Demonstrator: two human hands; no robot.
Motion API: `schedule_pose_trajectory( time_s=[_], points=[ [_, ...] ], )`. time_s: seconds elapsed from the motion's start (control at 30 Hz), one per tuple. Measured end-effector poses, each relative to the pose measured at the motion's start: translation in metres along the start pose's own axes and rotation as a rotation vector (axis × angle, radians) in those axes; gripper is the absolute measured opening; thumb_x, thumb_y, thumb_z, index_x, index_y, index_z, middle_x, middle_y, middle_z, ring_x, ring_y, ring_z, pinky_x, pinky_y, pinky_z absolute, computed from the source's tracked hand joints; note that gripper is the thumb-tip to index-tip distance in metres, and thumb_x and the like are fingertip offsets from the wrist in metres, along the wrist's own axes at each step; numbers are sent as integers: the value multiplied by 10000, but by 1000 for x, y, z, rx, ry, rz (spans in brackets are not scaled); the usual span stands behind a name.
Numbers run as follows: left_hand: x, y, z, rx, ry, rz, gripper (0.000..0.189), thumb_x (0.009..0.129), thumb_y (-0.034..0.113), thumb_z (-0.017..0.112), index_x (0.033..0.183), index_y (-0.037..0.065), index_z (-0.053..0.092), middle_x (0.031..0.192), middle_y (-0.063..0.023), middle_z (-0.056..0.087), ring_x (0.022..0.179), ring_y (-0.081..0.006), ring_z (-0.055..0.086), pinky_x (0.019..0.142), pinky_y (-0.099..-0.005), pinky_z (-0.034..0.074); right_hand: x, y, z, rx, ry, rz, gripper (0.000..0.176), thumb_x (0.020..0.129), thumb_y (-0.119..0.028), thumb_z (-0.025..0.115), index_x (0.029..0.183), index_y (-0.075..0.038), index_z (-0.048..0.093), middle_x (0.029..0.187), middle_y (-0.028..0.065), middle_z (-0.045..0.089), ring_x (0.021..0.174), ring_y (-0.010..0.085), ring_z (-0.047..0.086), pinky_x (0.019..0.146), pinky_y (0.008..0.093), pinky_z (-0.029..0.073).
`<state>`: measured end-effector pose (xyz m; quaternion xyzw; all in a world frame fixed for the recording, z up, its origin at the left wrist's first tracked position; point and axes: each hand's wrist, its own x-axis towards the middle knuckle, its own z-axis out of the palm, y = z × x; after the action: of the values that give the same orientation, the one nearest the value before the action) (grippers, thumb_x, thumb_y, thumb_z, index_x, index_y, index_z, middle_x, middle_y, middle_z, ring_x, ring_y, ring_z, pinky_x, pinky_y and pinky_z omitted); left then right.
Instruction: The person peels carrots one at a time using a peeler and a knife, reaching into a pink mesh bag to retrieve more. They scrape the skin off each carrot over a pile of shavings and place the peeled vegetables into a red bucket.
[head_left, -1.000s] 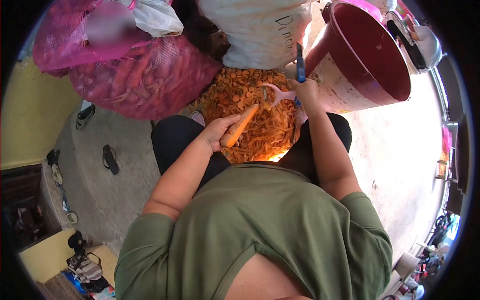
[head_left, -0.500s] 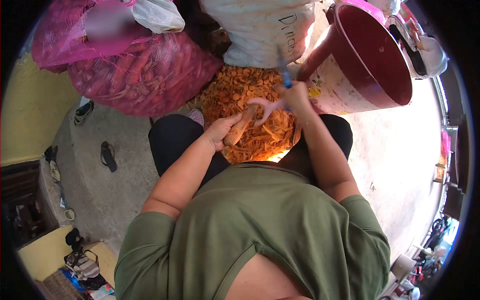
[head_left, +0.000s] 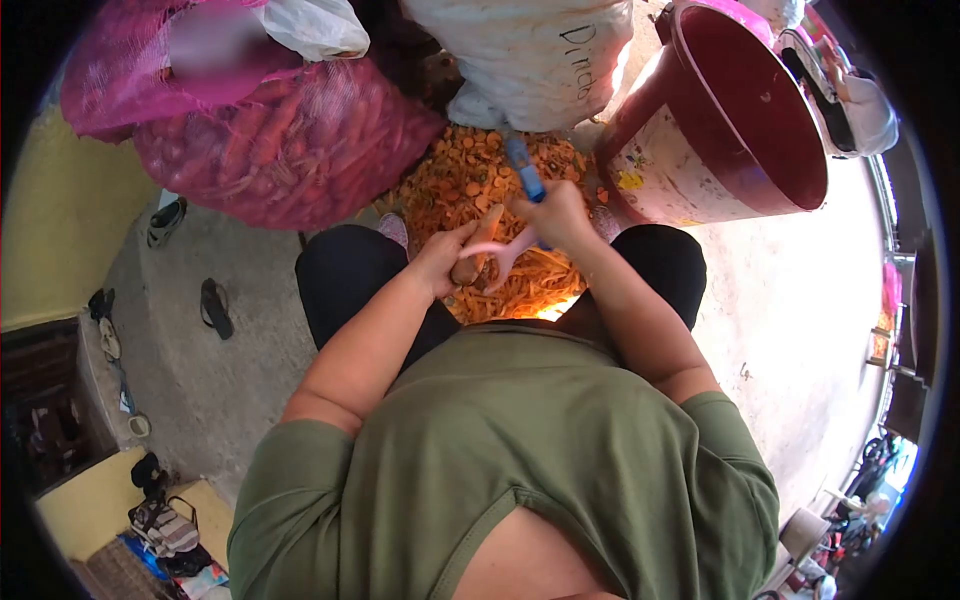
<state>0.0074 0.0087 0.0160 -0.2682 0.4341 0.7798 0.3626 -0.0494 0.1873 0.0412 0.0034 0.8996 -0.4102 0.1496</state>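
Note:
My left hand (head_left: 440, 262) is closed around a carrot (head_left: 489, 226), which slants up between my knees. In my right hand (head_left: 562, 218) is a pink Y-shaped peeler (head_left: 517, 246), its head lying across the carrot's lower part. A blue-handled knife (head_left: 528, 180) sticks up from the same right fist, its far end blurred. Under both hands spreads a heap of orange carrot peelings (head_left: 540, 285), with cut carrot slices (head_left: 470, 170) at its far side.
A pink mesh sack of carrots (head_left: 290, 150) stands front left, beside a white sack (head_left: 525, 60) with writing. Front right, a large dark red bucket (head_left: 690, 140) leans with its mouth toward the right. A loose sandal (head_left: 215, 310) lies on the concrete floor (head_left: 260, 370).
My right hand has moved left and slightly down, bringing the peeler head from the carrot's upper end onto its lower part. The knife now tilts more to the left.

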Motion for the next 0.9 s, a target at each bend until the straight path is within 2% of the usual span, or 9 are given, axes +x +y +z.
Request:
schedule_pose_trajectory(
  time_s=[0.1,0.2,0.3,0.4,0.53,0.63,0.73,0.83,0.9],
  points=[
    [14,-12,-7,-35,-91,11,326,888,308,409,1039,29,482,789,-74,551,647,-161,576,531,-312,504,2,1,5,51,67,2,314,646,-262,685,611,26,564,512,121,537,455,183,535,468,329,434],
    [12,-13,-9,-9,-121,14,326,888,306,410,1039,28,490,805,-74,554,680,-164,585,566,-316,510,37,29,-22,-19,203,237,318,647,-269,671,567,2,526,500,80,503,473,147,497,503,327,425],
    [9,-11,-6,-83,-86,7,323,882,304,429,1036,29,497,804,-70,550,667,-161,579,561,-307,505,34,28,-22,59,85,198,332,635,-278,688,637,34,574,525,121,540,486,214,544,528,342,447],
    [-3,-2,11,-72,-75,-7,331,880,309,434,1053,32,488,811,-61,538,640,-150,560,540,-290,495,3,-1,-1,-77,-64,-19,356,620,-300,703,632,32,575,522,109,544,463,213,538,491,327,446],
    [13,-13,-12,49,-162,-72,342,885,313,422,1081,37,473,812,-51,526,602,-143,534,530,-284,493,59,61,-18,41,220,269,346,618,-308,708,634,13,579,525,96,546,445,209,519,459,322,422],
    [2,-7,-6,13,-187,-33,321,887,304,419,1052,40,498,794,-52,529,600,-148,536,524,-287,494,66,70,-42,141,327,242,335,634,-303,697,640,10,578,520,97,538,442,192,516,448,318,414],
    [12,-9,-12,-9,-85,-12,315,887,293,423,1061,41,498,791,-52,529,614,-147,543,512,-287,488,39,37,-19,220,204,140,325,651,-298,685,633,6,572,517,95,529,455,174,519,454,316,414],
    [8,-9,-3,-51,-74,22,314,887,281,428,1086,44,479,807,-54,527,631,-139,551,515,-287,491,9,11,-2,86,-37,116,318,655,-282,677,630,15,565,545,99,542,492,177,539,486,326,428],
    [9,-10,-6,-5,-122,-1,307,883,278,437,1083,50,481,814,-53,530,634,-132,554,521,-290,496,21,24,0,83,16,200,320,657,-283,672,633,19,568,551,107,552,497,186,552,489,333,434]
  ],
)
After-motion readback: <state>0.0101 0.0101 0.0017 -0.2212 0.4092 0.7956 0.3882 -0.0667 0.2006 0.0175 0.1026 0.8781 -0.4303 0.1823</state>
